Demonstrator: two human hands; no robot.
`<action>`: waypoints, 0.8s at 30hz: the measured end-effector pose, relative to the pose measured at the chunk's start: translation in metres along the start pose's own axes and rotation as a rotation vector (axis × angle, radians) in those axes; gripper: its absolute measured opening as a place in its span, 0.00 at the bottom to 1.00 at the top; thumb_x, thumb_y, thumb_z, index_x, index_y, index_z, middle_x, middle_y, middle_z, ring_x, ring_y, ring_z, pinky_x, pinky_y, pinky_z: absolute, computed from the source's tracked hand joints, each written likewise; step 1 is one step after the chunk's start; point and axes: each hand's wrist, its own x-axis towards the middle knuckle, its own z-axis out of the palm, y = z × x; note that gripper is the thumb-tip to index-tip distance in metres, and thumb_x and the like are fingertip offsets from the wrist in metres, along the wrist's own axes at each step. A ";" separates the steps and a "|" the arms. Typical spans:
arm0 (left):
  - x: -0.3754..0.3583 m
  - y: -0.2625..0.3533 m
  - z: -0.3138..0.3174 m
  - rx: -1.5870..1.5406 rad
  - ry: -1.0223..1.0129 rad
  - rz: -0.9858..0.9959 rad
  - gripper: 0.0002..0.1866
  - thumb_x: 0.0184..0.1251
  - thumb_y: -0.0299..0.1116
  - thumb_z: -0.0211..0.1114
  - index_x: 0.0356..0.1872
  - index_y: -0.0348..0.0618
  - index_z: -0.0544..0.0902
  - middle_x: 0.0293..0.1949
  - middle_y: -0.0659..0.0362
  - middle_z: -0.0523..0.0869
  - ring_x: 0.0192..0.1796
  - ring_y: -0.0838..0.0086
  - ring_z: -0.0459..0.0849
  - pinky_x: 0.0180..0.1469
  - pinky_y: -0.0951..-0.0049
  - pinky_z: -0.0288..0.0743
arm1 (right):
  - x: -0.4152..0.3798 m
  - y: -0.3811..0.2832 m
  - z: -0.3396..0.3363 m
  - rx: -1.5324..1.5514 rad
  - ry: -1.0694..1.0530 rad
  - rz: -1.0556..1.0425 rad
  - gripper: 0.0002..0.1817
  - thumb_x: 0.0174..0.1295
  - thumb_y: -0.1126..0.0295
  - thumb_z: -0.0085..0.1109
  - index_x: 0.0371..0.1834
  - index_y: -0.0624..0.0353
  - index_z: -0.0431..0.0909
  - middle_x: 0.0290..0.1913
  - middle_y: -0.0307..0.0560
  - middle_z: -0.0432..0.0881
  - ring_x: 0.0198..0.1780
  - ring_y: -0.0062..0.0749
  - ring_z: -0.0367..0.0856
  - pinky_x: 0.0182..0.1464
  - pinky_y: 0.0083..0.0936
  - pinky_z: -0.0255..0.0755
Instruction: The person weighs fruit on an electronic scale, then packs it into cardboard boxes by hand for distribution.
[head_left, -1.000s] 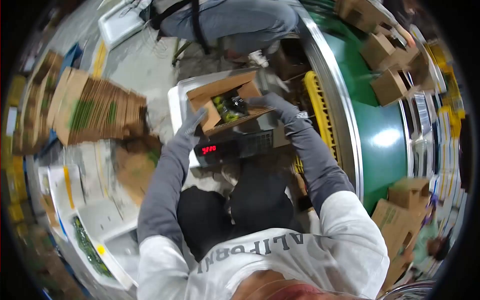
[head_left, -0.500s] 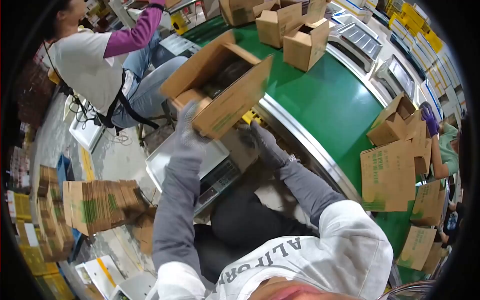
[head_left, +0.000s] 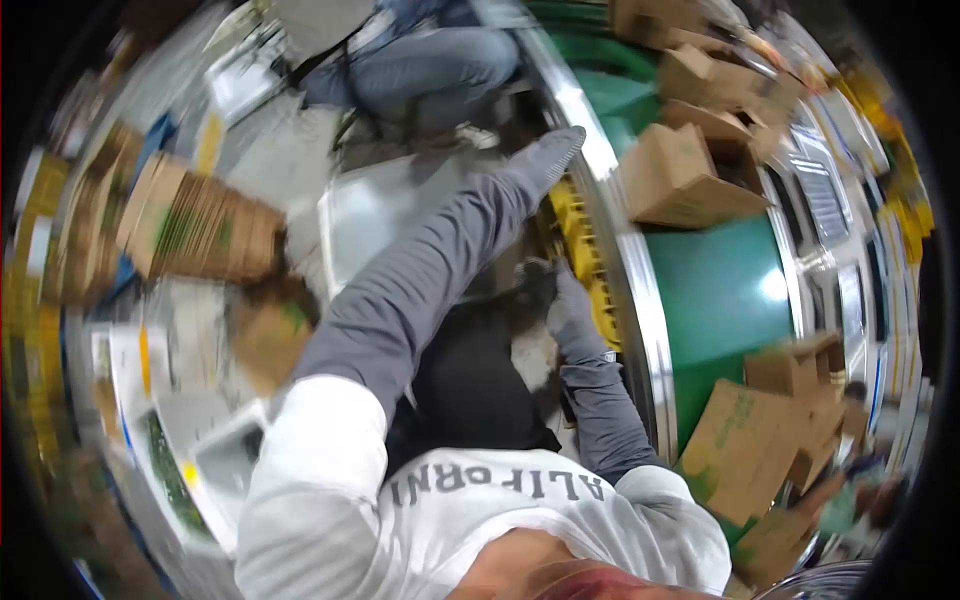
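Left hand (head_left: pixel 545 165): grey glove
Right hand (head_left: pixel 572 315): grey glove
Sleeves (head_left: pixel 400 290): darker grey, plain
Shirt (head_left: pixel 310 430), bottom centre: white, with dark grey lettering (head_left: pixel 500 478)
Trousers (head_left: pixel 470 390): black
Belt (head_left: pixel 720 290), right: glossy green, edged by a silver rail (head_left: pixel 645 310)
Crate (head_left: pixel 575 220), beside the rail: bright yellow
Carton (head_left: pixel 670 170), upper right: plain brown, hints of green low down
Cardboard stack (head_left: pixel 190 215), left: brown, striped by its edges, blurred green patches
Tray (head_left: pixel 360 220), upper centre: whitish
Co-worker's jeans (head_left: pixel 430 70), top: faded blue-grey

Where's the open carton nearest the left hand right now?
In the head view, that open carton sits upper right on the green belt, just across the metal rail from the left hand.
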 end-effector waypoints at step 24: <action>-0.528 -0.140 -0.327 0.419 1.090 -1.644 0.18 0.70 0.38 0.54 0.56 0.44 0.76 0.53 0.58 0.79 0.54 0.70 0.77 0.55 0.68 0.71 | 0.098 0.113 0.146 -0.609 -0.145 0.316 0.28 0.74 0.51 0.40 0.58 0.68 0.70 0.51 0.50 0.78 0.45 0.30 0.78 0.50 0.28 0.73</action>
